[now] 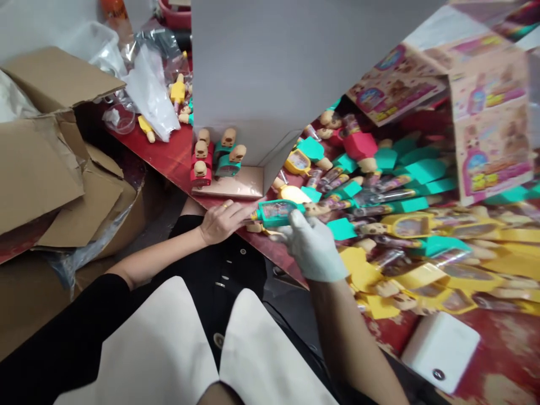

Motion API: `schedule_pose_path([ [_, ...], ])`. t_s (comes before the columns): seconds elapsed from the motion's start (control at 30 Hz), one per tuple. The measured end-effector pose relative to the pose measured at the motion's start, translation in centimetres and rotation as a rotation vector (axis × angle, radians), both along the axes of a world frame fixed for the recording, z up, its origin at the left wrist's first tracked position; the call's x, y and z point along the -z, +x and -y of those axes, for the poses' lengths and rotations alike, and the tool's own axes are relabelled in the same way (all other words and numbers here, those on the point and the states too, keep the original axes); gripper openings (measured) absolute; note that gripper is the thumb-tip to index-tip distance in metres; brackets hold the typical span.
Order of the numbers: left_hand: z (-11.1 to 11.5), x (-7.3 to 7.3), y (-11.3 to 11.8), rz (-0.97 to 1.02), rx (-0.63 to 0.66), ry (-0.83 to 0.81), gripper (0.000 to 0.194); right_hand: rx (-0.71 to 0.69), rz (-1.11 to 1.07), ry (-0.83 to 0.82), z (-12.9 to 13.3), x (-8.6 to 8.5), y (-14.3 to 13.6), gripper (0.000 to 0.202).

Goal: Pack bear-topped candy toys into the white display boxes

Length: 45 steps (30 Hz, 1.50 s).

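A teal plastic toy [276,212] with a clear window and a beige animal head at its right end lies level between my hands, in front of the display box. My right hand [314,244], in a whitish glove, is closed around its right part. My left hand [223,222], bare with a ring, has its fingers closed on the narrow left end. Just beyond stands the tall display box [257,73] with a grey inner side. In its left part red toys [201,169] and teal toys [230,160] stand upright, heads up.
A blurred heap of teal, red and yellow toys [405,225] covers the red table [502,349] at right. Printed boxes [491,118] stand behind it, and a white device [441,351] lies near the front edge. Open cardboard boxes [37,163] and plastic bags [152,90] are at left.
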<state>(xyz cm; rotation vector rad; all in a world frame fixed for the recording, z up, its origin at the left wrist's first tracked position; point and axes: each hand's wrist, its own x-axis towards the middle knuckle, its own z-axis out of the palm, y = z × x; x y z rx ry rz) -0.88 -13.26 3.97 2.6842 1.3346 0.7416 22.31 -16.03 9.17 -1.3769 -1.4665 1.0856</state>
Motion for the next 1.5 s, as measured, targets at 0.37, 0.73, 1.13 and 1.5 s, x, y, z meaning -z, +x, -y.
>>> schedule_pose_path([
  [0.37,0.1,4.6,-3.9,-0.074,-0.107,-0.143,0.048,0.067,0.304,0.363,-7.3,2.0,-5.1,0.03],
  [0.73,0.1,4.8,-4.5,0.08,-0.045,-0.127,0.035,-0.152,0.68,0.417,-8.3,2.0,-7.3,0.036],
  [1.13,-6.3,-11.0,-2.4,-0.057,0.262,0.182,0.054,0.337,0.581,-0.044,-9.2,0.2,6.0,0.043],
  [1.5,-9.3,-10.2,-5.4,-0.212,0.1,-0.132,0.066,0.206,0.017,0.494,-8.6,-1.6,-5.6,0.031],
])
